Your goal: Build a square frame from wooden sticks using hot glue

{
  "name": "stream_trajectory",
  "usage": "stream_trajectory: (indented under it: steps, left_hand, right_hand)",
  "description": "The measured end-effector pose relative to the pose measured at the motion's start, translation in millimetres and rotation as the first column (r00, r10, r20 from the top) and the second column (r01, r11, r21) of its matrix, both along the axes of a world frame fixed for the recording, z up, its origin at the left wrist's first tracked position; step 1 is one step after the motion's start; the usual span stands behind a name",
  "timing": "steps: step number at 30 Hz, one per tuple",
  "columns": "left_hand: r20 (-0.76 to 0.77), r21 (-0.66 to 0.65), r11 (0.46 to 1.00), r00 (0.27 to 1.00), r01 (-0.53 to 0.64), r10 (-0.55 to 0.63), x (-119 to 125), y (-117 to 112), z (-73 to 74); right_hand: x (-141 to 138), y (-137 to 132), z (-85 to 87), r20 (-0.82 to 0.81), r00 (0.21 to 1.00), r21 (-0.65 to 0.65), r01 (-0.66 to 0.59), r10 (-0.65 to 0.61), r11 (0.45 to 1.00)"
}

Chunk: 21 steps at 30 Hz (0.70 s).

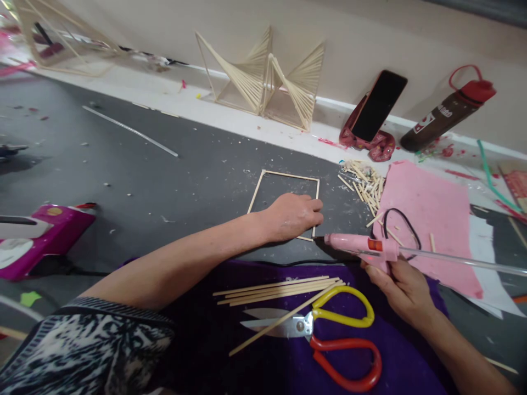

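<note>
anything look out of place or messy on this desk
Mild untidiness: short stick pieces lie in a loose pile, with a few on the pink sheet, and one long stick slants across the scissors, unlike the neater row nearby. The frame under the left hand shows no obvious damage, though partly hidden.

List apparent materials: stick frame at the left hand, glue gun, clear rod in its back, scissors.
Stick frame: probably bare wood or bamboo, matte; pale tan, uncoated-looking.
Glue gun: likely moulded plastic; smooth pink shell.
Clear rod: perhaps hot-melt glue; translucent, shiny.
Scissors: metal-looking blades, silvery; handles likely plastic or plastic-coated, glossy yellow and red.
</note>
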<state>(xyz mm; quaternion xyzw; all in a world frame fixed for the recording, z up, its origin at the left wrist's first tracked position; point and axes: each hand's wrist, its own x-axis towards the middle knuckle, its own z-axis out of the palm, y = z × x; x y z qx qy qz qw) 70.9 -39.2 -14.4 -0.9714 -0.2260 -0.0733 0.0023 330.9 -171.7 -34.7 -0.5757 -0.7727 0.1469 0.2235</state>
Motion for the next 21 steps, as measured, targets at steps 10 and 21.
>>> stream_trajectory:
  steps: [10, 21]
  left_hand:
    - [0.007, -0.015, 1.0, 1.0, -0.003, 0.003, -0.1, 0.4, -0.7]
    - [-0.017, -0.023, 1.0, 1.0, -0.004, 0.004, -0.1, 0.8, 0.2]
  right_hand:
    - [-1.2, 1.0, 1.2, -0.03, 1.0, -0.013, -0.009, 0.009, 1.0]
    - [0.3, -0.9, -0.2, -0.299, 0.944, -0.22, 0.075, -0.141, 0.973]
